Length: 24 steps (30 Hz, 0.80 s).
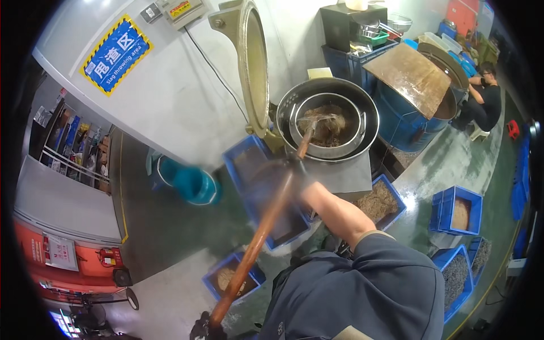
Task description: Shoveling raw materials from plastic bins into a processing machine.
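A long wooden-handled shovel (256, 243) slants from the lower left up into a round metal machine drum (371, 122). Its blurred, shiny head lies over brown loose material (334, 133) inside the inner steel basket (358, 107). My right hand (297, 167), smeared by motion and dark-gloved, is wrapped round the shaft just in front of the drum. Down at the lower left, my left hand (207, 327), in a black glove, grips the handle's rear end. The drum's heavy rounded lid (258, 68) stands raised on the left.
Blue crates (266, 198) stand on the floor, several with shavings or grains. A teal bucket (198, 186) sits to the left. Right of the drum, a brown board (411, 76) covers part of a large blue barrel (405, 124). A person (484, 102) sits on a stool farther right.
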Tool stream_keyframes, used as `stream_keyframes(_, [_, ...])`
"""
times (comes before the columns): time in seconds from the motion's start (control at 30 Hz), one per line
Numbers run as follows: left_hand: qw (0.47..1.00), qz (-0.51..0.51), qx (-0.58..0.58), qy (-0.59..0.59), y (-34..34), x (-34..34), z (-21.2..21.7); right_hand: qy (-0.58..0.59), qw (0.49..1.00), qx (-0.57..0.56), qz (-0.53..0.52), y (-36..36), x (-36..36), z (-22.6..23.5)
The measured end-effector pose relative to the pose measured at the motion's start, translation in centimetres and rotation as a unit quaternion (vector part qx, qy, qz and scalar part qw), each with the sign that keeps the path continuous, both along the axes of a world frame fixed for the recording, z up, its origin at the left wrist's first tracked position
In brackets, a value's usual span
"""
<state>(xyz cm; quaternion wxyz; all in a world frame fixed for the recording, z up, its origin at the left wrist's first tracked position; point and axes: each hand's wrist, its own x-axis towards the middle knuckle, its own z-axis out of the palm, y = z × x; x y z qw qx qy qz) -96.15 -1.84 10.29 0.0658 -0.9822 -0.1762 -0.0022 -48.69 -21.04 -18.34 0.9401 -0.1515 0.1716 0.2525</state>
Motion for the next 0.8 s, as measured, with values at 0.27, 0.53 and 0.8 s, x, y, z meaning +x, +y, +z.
stream_keyframes(0.27, [0.996, -0.031, -0.04, -0.073, 3.1, 0.0, -3.5, 0.184, 0.96, -0.183, -0.109, -1.5, 0.6, -2.3])
stream_keyframes(0.53, [0.989, 0.006, -0.108, -0.097, 7.5, -2.8, 4.4, -0.238, 0.897, -0.319, -0.193, 1.5, -8.8, 5.8])
stream_keyframes(0.8, [0.992, -0.102, 0.071, 0.006, 3.5, 5.5, -2.5, 0.092, 0.973, -0.206, -0.052, -4.7, 6.2, -0.2])
